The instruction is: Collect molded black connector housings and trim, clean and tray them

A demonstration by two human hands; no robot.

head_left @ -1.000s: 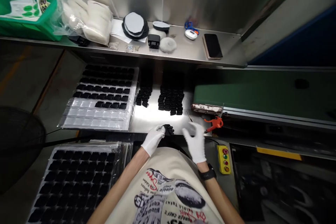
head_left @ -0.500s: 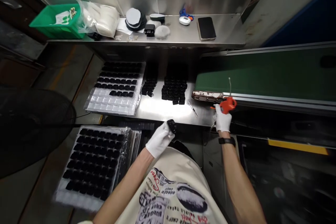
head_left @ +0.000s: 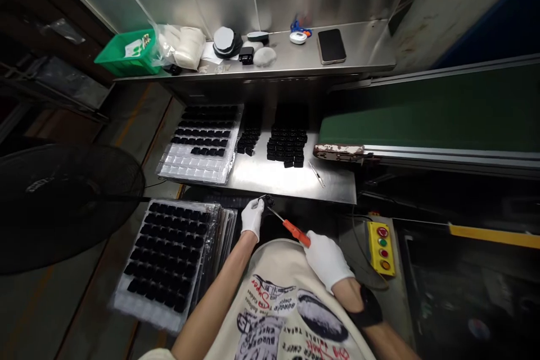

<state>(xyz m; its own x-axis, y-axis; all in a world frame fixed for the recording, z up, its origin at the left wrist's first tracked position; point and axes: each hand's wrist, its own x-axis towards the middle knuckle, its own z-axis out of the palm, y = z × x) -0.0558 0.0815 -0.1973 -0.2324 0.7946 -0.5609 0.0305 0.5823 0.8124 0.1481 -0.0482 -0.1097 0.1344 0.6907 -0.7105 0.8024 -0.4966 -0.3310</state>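
My left hand (head_left: pixel 253 218), in a white glove, is closed on a small black plastic part (head_left: pixel 269 200) just off the table's front edge. My right hand (head_left: pixel 327 259), also gloved, wraps round an orange air blow gun (head_left: pixel 297 232). The gun's thin metal nozzle points up and left at the black part; whether it touches cannot be made out. Beyond my hands, a block of similar black parts (head_left: pixel 287 143) and a smaller group (head_left: pixel 250 138) stand on the metal table (head_left: pixel 261 175). Tweezers (head_left: pixel 317 174) lie to their right.
Clear trays of black parts sit on the table (head_left: pixel 192 171) and lower left (head_left: pixel 145 313). A fan (head_left: pixel 63 208) stands left, a green conveyor (head_left: pixel 422 107) right. A yellow button box (head_left: pixel 382 248) is near my right arm. The shelf holds a green bin (head_left: pixel 122 62) and phone (head_left: pixel 331 46).
My right hand has brought the blow gun from the conveyor's end down and left toward my left hand. My left hand still holds the black part, now turned. The view has shifted slightly.
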